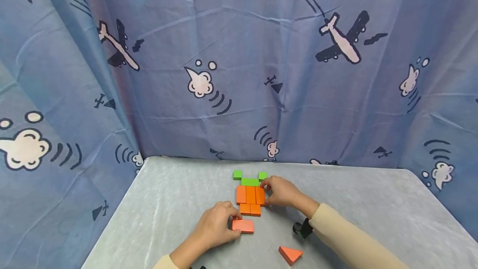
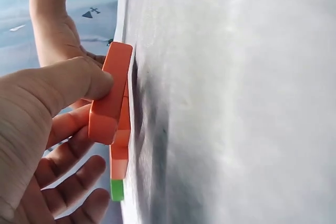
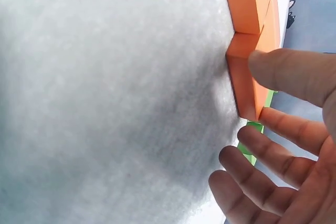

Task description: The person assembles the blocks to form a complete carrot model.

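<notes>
Between its thumb and fingers my left hand (image 1: pixel 216 225) pinches a red-orange rectangular block (image 1: pixel 243 226), just in front of a flat block figure. In the left wrist view, the thumb presses one face of that block (image 2: pixel 111 93). My right hand (image 1: pixel 282 191) is at the figure's right side, its thumb and index finger at the two ends of the rightmost orange block (image 1: pixel 260 195). The other right fingers spread loosely in the right wrist view. Two more upright orange blocks (image 1: pixel 246 194) lie against it, with two small orange blocks (image 1: pixel 250 209) below them.
A green rectangular block (image 1: pixel 249 182) touches the figure's far edge, with green cubes (image 1: pixel 237 174) at its two far corners. A red-orange triangular block (image 1: pixel 290 255) lies nearer on the grey table (image 1: pixel 179 186). Behind hangs a blue patterned curtain (image 1: pixel 239 74).
</notes>
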Action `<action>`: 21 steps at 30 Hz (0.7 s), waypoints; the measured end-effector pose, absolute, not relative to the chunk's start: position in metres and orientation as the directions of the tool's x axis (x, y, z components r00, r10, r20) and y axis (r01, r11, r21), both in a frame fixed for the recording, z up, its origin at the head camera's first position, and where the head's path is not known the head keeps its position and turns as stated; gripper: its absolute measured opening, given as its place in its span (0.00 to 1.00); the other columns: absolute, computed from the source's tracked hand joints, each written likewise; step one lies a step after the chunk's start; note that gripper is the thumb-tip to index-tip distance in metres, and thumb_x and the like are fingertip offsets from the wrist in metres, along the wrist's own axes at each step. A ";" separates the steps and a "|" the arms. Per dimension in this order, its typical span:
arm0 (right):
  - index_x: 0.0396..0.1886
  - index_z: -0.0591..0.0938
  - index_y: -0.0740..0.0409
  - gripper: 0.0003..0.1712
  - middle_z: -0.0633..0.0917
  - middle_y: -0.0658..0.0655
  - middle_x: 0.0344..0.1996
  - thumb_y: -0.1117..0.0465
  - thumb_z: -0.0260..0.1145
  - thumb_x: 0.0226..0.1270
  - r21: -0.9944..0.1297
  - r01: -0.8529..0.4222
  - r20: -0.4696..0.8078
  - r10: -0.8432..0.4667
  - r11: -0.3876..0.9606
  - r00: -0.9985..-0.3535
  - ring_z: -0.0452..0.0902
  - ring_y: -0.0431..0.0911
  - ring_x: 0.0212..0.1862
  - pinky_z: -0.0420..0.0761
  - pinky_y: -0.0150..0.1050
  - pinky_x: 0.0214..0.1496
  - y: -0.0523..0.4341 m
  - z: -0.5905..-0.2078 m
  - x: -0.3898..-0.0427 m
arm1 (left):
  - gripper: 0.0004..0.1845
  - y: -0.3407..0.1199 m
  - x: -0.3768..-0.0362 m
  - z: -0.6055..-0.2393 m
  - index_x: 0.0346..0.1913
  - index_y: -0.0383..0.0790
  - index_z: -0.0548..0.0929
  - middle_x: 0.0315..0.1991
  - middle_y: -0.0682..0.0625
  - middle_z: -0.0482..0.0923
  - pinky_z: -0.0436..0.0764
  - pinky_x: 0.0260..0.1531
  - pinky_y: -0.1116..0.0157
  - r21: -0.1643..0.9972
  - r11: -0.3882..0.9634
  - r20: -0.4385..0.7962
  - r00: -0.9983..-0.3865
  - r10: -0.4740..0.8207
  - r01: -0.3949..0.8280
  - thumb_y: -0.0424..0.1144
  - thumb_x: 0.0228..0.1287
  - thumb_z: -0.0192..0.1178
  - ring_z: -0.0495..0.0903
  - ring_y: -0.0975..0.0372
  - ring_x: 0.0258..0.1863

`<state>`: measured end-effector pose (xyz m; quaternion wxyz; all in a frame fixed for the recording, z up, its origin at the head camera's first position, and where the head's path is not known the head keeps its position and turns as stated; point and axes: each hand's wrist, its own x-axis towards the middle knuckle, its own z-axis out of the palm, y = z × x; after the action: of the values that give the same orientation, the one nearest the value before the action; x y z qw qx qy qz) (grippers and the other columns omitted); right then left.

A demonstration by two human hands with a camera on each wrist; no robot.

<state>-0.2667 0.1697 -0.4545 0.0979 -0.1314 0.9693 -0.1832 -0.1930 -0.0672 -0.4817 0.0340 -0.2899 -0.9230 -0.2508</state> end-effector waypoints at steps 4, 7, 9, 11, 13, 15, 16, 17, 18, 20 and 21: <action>0.47 0.85 0.54 0.27 0.82 0.52 0.34 0.60 0.80 0.42 -0.386 -0.215 -0.142 -0.288 0.897 -0.947 0.74 0.44 0.35 0.79 0.43 0.44 0.169 -0.453 -0.267 | 0.13 -0.060 -0.200 -0.481 0.35 0.55 0.85 0.30 0.64 0.74 0.70 0.27 0.73 0.456 0.703 0.201 -0.833 0.515 0.545 0.46 0.43 0.72 0.69 0.71 0.31; 0.47 0.85 0.54 0.27 0.82 0.52 0.34 0.60 0.80 0.42 -0.386 -0.217 -0.140 -0.290 0.897 -0.947 0.74 0.44 0.35 0.78 0.43 0.43 0.169 -0.452 -0.268 | 0.13 -0.056 -0.205 -0.480 0.36 0.55 0.86 0.32 0.64 0.75 0.72 0.30 0.72 0.464 0.701 0.197 -0.834 0.515 0.542 0.46 0.43 0.73 0.70 0.70 0.33; 0.47 0.85 0.54 0.27 0.82 0.52 0.33 0.59 0.80 0.42 -0.387 -0.217 -0.140 -0.290 0.896 -0.947 0.74 0.44 0.35 0.78 0.42 0.42 0.169 -0.453 -0.268 | 0.13 -0.054 -0.208 -0.481 0.36 0.55 0.86 0.33 0.64 0.76 0.73 0.32 0.71 0.453 0.702 0.203 -0.830 0.519 0.549 0.46 0.43 0.73 0.71 0.70 0.34; 0.46 0.85 0.54 0.27 0.82 0.52 0.33 0.59 0.81 0.41 -0.386 -0.220 -0.138 -0.292 0.896 -0.946 0.73 0.43 0.34 0.78 0.42 0.41 0.169 -0.453 -0.268 | 0.13 -0.052 -0.210 -0.482 0.36 0.55 0.86 0.34 0.64 0.77 0.75 0.33 0.71 0.443 0.703 0.209 -0.827 0.522 0.556 0.46 0.43 0.72 0.71 0.69 0.35; 0.46 0.85 0.54 0.27 0.82 0.52 0.33 0.59 0.81 0.41 -0.388 -0.222 -0.138 -0.294 0.894 -0.946 0.73 0.43 0.34 0.77 0.42 0.40 0.169 -0.453 -0.268 | 0.13 -0.051 -0.211 -0.484 0.36 0.54 0.86 0.34 0.64 0.77 0.75 0.35 0.71 0.442 0.703 0.211 -0.826 0.523 0.557 0.46 0.43 0.72 0.72 0.69 0.35; 0.45 0.85 0.53 0.26 0.82 0.52 0.33 0.60 0.81 0.41 -0.392 -0.221 -0.139 -0.295 0.893 -0.945 0.73 0.44 0.34 0.77 0.41 0.40 0.169 -0.454 -0.269 | 0.13 -0.051 -0.211 -0.485 0.36 0.54 0.86 0.34 0.63 0.77 0.76 0.35 0.71 0.447 0.700 0.212 -0.826 0.522 0.557 0.45 0.43 0.72 0.72 0.69 0.36; 0.45 0.85 0.53 0.26 0.82 0.52 0.33 0.60 0.81 0.41 -0.394 -0.220 -0.140 -0.295 0.892 -0.945 0.73 0.44 0.34 0.77 0.41 0.40 0.170 -0.453 -0.269 | 0.13 -0.050 -0.212 -0.486 0.36 0.54 0.86 0.34 0.63 0.77 0.76 0.36 0.71 0.452 0.699 0.211 -0.828 0.520 0.554 0.45 0.43 0.72 0.72 0.69 0.36; 0.45 0.85 0.53 0.26 0.82 0.52 0.33 0.60 0.81 0.41 -0.396 -0.220 -0.140 -0.295 0.891 -0.945 0.73 0.44 0.34 0.77 0.41 0.40 0.170 -0.453 -0.269 | 0.13 -0.050 -0.212 -0.487 0.36 0.54 0.86 0.35 0.64 0.78 0.76 0.36 0.71 0.457 0.698 0.210 -0.829 0.518 0.552 0.45 0.43 0.72 0.72 0.70 0.36; 0.45 0.85 0.53 0.26 0.82 0.52 0.33 0.60 0.81 0.41 -0.399 -0.218 -0.142 -0.295 0.891 -0.945 0.73 0.44 0.34 0.77 0.41 0.40 0.170 -0.454 -0.269 | 0.13 -0.050 -0.212 -0.487 0.36 0.54 0.86 0.35 0.64 0.78 0.76 0.37 0.71 0.460 0.697 0.207 -0.830 0.518 0.550 0.45 0.43 0.72 0.72 0.70 0.36; 0.45 0.85 0.53 0.26 0.82 0.52 0.33 0.60 0.81 0.41 -0.403 -0.212 -0.147 -0.291 0.890 -0.945 0.73 0.44 0.34 0.77 0.41 0.40 0.171 -0.453 -0.270 | 0.12 -0.049 -0.212 -0.487 0.36 0.55 0.86 0.36 0.64 0.78 0.76 0.37 0.70 0.462 0.697 0.205 -0.831 0.517 0.548 0.45 0.43 0.71 0.73 0.70 0.36; 0.45 0.85 0.53 0.26 0.82 0.52 0.33 0.60 0.81 0.41 -0.404 -0.209 -0.147 -0.288 0.891 -0.946 0.73 0.44 0.34 0.77 0.41 0.40 0.171 -0.453 -0.270 | 0.12 -0.049 -0.213 -0.487 0.36 0.55 0.86 0.36 0.64 0.78 0.76 0.37 0.70 0.462 0.697 0.204 -0.831 0.518 0.548 0.45 0.43 0.71 0.73 0.70 0.36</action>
<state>-0.2699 0.1709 -0.4535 0.1019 -0.1285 0.9669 -0.1953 -0.2127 -0.0489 -0.4875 0.0292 -0.2895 -0.9208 -0.2599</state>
